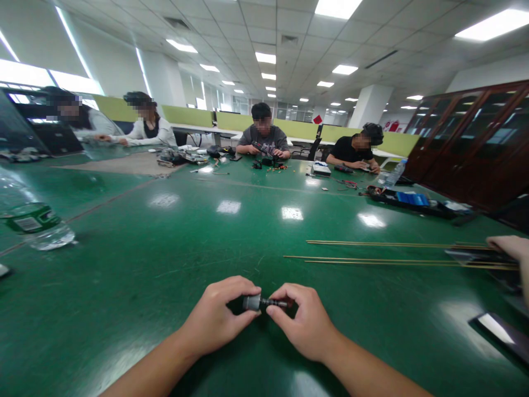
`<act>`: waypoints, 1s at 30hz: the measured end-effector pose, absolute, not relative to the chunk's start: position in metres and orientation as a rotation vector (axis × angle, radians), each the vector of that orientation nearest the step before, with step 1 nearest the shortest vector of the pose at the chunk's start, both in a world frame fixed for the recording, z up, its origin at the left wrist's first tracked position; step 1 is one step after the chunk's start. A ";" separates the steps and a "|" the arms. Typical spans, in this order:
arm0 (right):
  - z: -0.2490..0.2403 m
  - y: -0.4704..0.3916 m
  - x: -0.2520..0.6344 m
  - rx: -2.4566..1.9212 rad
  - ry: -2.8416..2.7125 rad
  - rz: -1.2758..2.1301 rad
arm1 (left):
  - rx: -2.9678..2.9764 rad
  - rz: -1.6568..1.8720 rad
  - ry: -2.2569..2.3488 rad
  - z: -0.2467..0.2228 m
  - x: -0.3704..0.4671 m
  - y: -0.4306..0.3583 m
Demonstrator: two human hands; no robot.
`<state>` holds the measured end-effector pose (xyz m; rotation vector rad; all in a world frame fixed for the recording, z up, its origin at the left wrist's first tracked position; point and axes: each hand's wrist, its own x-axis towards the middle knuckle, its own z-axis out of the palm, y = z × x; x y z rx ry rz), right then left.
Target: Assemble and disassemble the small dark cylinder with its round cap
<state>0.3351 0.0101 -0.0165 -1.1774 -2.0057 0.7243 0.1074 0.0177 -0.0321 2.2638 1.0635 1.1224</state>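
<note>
A small part with a grey block-like body (252, 302) and a dark ribbed shaft (273, 302) is held level just above the green table; its exact kind I cannot make out. My left hand (223, 309) is closed on the grey body, thumb below and forefinger above. Around the shaft on the other side, my right hand (303, 320) is pinched, its fingers hiding the far end. The two hands are close together but apart.
Thin brass-coloured rods (372, 260) lie to the right, beside another person's hand (510, 248). A phone-like dark slab (502, 333) rests nearby. At left stands a water bottle (35, 220). Across the green table (185, 231), several people handle parts; a black tray (413, 203) sits far right.
</note>
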 end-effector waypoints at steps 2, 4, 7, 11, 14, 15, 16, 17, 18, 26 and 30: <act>-0.017 0.010 0.335 -1.177 -2.006 0.723 | 2.267 1.123 1.066 -0.033 0.107 0.018; -0.017 0.010 0.335 -1.177 -2.006 0.721 | 2.264 1.120 1.068 -0.033 0.107 0.018; -0.017 0.010 0.335 -1.172 -2.008 0.717 | 2.259 1.118 1.071 -0.033 0.107 0.017; -0.016 0.009 0.335 -1.168 -2.007 0.705 | 2.261 1.120 1.070 -0.032 0.107 0.017; -0.016 0.009 0.335 -1.166 -2.006 0.709 | 2.265 1.118 1.067 -0.032 0.107 0.017; -0.016 0.009 0.335 -1.166 -2.006 0.712 | 2.265 1.117 1.070 -0.032 0.107 0.017; -0.016 0.009 0.335 -1.165 -2.007 0.715 | 2.265 1.116 1.073 -0.032 0.107 0.017; -0.016 0.009 0.335 -1.166 -2.008 0.716 | 2.264 1.115 1.076 -0.032 0.107 0.017; -0.016 0.009 0.335 -1.168 -2.008 0.714 | 2.264 1.116 1.078 -0.032 0.107 0.017; -0.015 0.009 0.335 -1.167 -2.008 0.713 | 2.263 1.114 1.063 -0.033 0.106 0.018; -0.014 0.010 0.335 -1.178 -2.011 0.706 | 2.258 1.111 1.063 -0.033 0.106 0.017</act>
